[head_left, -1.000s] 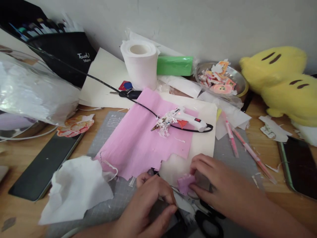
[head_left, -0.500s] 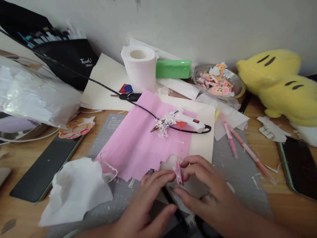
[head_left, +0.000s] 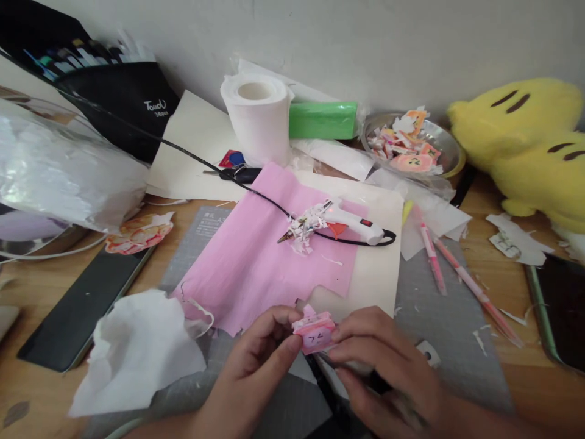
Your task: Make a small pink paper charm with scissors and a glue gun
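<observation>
Between my hands is a small pink paper piece [head_left: 316,336] with a simple face drawn on its front and layered, ragged upper edges. My left hand [head_left: 260,360] pinches its left side between thumb and fingers. On the right side, the fingers of my right hand [head_left: 384,360] are closed against its edge, the thumb lower down. Beyond them a white hot glue gun [head_left: 354,224], its nozzle crusted with white scraps, lies on a pink crepe paper sheet [head_left: 247,262]. A crumpled white tissue [head_left: 141,353] rests left of my left hand.
A grey cutting mat [head_left: 439,329] lies under the work. At the back stand a paper roll [head_left: 258,122] and a metal bowl [head_left: 452,149] of paper cutouts. Phones [head_left: 86,305] flank both sides; pink pens [head_left: 432,259] lie right. A black cord [head_left: 201,160] crosses to the glue gun.
The pink paper piece has turned from edge-on to face-on, showing its drawn face. My left thumb has closed onto it, and both hands sit slightly lower. The view has shifted a little.
</observation>
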